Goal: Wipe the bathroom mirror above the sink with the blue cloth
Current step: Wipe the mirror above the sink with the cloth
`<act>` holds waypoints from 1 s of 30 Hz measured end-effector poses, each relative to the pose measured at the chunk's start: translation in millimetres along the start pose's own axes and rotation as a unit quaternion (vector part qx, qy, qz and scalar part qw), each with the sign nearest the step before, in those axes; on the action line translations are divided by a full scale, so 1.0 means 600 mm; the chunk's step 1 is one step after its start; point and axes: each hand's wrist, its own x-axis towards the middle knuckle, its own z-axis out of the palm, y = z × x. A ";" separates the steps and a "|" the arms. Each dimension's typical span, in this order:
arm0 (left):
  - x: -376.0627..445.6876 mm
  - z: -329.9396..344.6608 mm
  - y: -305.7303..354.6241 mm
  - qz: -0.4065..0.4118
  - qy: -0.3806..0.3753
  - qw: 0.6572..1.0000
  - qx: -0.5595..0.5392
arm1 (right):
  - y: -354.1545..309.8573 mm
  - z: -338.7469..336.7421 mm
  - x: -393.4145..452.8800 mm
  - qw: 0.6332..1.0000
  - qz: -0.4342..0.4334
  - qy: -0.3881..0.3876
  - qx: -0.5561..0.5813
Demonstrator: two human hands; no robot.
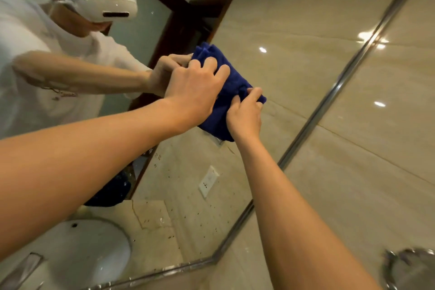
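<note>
Beige glossy tiles cover the bathroom wall, and the mirror (188,183) with its metal edge strip (313,120) fills most of the view. One blue cloth (231,87), bunched into a thick wad, sits against the glass, caught between both hands. The left hand (195,92) lies over the near side of the cloth with fingers curled into its upper folds; its grip is clamped on the cloth. The right hand (246,113) pinches the lower corner, thumb and fingers closed on the fabric, just beside the left grip.

Outward from the grip, the glass below is speckled with many dark spots, so much of the wiping looks yet to do. Further down, one white sink (89,249) shows in the reflection, set in a cracked stone tabletop (153,216), and one white wall socket (208,181) is also reflected. One metal fixture (409,266), blurred, sits at the lower right.

Risk, as I judge it: the wad is thick and uneven, so only a small patch may meet the glass and leave streaks. A loose corner could slip from the pinch and drop toward the sink.
</note>
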 end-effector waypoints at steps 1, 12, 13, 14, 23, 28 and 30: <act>0.002 0.000 0.000 0.002 0.001 1.000 0.001 | -0.002 0.000 0.000 1.000 -0.001 -0.001 0.000; -0.005 0.013 0.010 0.001 0.041 0.999 -0.020 | 0.033 0.008 0.008 0.998 -0.045 0.053 0.005; -0.005 0.012 0.013 -0.002 0.044 0.999 -0.019 | 0.037 0.008 0.010 0.997 -0.053 0.056 0.006; -0.006 0.011 0.016 -0.007 0.046 0.999 -0.017 | 0.043 0.010 0.013 0.996 -0.062 0.061 0.003; 0.009 0.048 0.078 -0.020 0.058 0.998 0.013 | 0.133 0.010 0.073 0.978 -0.158 0.137 0.002; 0.051 0.090 0.160 -0.016 0.070 0.997 0.020 | 0.199 -0.030 0.138 0.973 -0.173 0.153 -0.013; 0.081 0.106 0.200 -0.016 0.071 0.997 0.024 | 0.227 -0.054 0.172 0.975 -0.165 0.149 -0.018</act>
